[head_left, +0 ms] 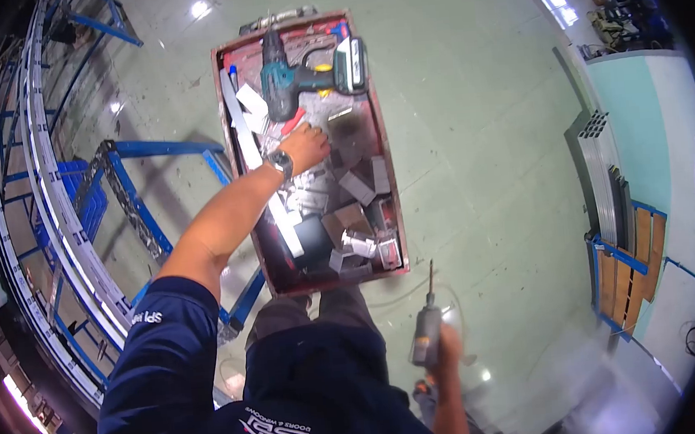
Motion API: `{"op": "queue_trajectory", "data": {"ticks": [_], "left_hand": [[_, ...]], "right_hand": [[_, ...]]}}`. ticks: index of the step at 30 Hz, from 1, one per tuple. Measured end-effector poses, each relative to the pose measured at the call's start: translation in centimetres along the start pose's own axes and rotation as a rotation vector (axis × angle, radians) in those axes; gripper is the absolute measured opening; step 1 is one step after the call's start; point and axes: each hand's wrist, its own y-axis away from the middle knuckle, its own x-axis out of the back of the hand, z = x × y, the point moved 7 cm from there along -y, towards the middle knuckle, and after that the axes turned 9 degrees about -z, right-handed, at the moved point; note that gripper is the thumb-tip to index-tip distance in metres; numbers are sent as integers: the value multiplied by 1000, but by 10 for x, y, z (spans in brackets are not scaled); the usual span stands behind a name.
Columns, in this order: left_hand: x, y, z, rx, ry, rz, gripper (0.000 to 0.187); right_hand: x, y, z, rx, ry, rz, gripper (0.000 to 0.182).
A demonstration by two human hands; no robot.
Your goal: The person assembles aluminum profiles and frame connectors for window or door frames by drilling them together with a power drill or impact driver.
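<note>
My left hand (pixel 305 147), with a watch on its wrist, reaches into a worn red tray (pixel 397 213). Its fingers are curled down among small metal pieces, and whatever they may pinch is hidden. Just above that hand lies a red-handled tool (pixel 293 122). A teal and black cordless drill (pixel 280 88) rests across the tray's far end. Down at my right side, my right hand (pixel 449 346) is wrapped around a grey power drill (pixel 428 333). Its long thin bit points away from me. A long pale metal strip (pixel 245 135) lies along the tray's left side.
Blue metal frames (pixel 138 201) and long metal profiles (pixel 37 160) stand to the left. Profiles (pixel 601 172) and a slatted wooden piece (pixel 636 272) lean by the right wall. Cut metal blocks (pixel 356 187) and a dark box (pixel 310 243) lie in the tray.
</note>
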Motion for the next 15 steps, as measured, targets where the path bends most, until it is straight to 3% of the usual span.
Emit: {"op": "queue_trajectory", "data": {"ticks": [4, 8, 11, 12, 14, 15], "left_hand": [[-1, -8, 11, -73, -93, -97, 11], [-6, -13, 6, -56, -149, -59, 10], [4, -7, -6, 100, -65, -7, 10], [18, 1, -13, 196, 59, 103, 9], [37, 36, -18, 621, 703, -30, 11], [17, 56, -13, 523, 789, 51, 22]], "right_hand": [[-2, 15, -15, -72, 25, -43, 62], [6, 11, -38, -73, 27, -18, 60], [4, 13, -42, -42, 20, 14, 58], [12, 8, -51, 17, -79, 93, 49], [12, 21, -59, 81, -175, 145, 34], [9, 8, -61, 174, -230, 187, 27]]}}
